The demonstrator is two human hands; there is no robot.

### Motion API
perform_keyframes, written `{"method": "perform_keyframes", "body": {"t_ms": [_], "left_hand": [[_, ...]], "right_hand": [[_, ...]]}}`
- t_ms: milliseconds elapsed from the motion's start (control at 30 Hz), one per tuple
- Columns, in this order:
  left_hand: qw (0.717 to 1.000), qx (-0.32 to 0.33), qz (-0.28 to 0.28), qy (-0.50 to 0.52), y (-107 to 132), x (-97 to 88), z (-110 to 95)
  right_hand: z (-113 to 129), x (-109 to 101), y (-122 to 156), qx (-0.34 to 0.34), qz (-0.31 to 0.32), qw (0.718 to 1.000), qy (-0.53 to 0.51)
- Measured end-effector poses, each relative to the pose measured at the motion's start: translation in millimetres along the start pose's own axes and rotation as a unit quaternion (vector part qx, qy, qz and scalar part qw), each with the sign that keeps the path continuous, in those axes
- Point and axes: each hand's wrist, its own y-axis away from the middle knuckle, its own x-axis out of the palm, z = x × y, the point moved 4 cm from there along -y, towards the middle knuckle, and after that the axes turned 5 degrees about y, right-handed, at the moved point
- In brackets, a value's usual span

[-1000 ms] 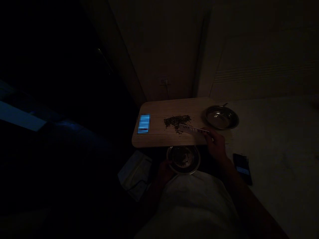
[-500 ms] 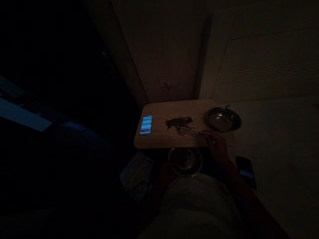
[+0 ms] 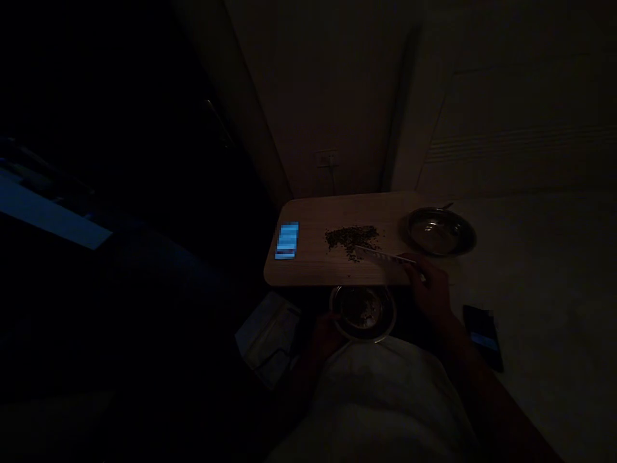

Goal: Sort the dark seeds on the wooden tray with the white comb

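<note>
Exposure very low; left side and lower left near black. Brightest area: phone screen (image 3: 287, 240), cold blue, broken into coarse square blocks, unreadable. Bluish glow also on a pale strip (image 3: 53, 209), far left. Worktop (image 3: 306, 270) dimly lit, faintly warm; source not identifiable. Small glints in the right-hand metal bowl (image 3: 441, 231), soft shadow at its left. Knife (image 3: 385, 255): upper edge pale, rest murky. Dark bits (image 3: 351, 236) merge together; fine detail lost.

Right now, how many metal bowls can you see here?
2. One bowl is in the left hand, by the near edge of the wooden board; the other is at the board's right end. It is dark, so more may be hidden.
</note>
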Motion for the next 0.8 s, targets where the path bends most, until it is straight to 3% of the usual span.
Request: {"method": "perform_keyframes", "body": {"t_ms": [333,533,667,800], "left_hand": [[0.999,0.022,-0.020,-0.035,1.1,-7.0,-2.6],[0.999,-0.013,-0.020,-0.027,6.7,7.4,-3.3],[1.000,0.006,-0.017,-0.018,7.2,12.7,-4.4],[0.998,0.025,-0.061,-0.020,6.2,6.2,-5.5]], "right_hand": [[-2.4,0.6,3.9,0.033,0.001,0.999,-0.036],[-5.1,-1.6,6.7,0.051,-0.010,0.998,-0.045],[-5.6,-2.9,8.9,0.055,0.000,0.998,-0.042],[-4.3,-2.6,11.0,0.063,0.007,0.997,-0.040]]}}
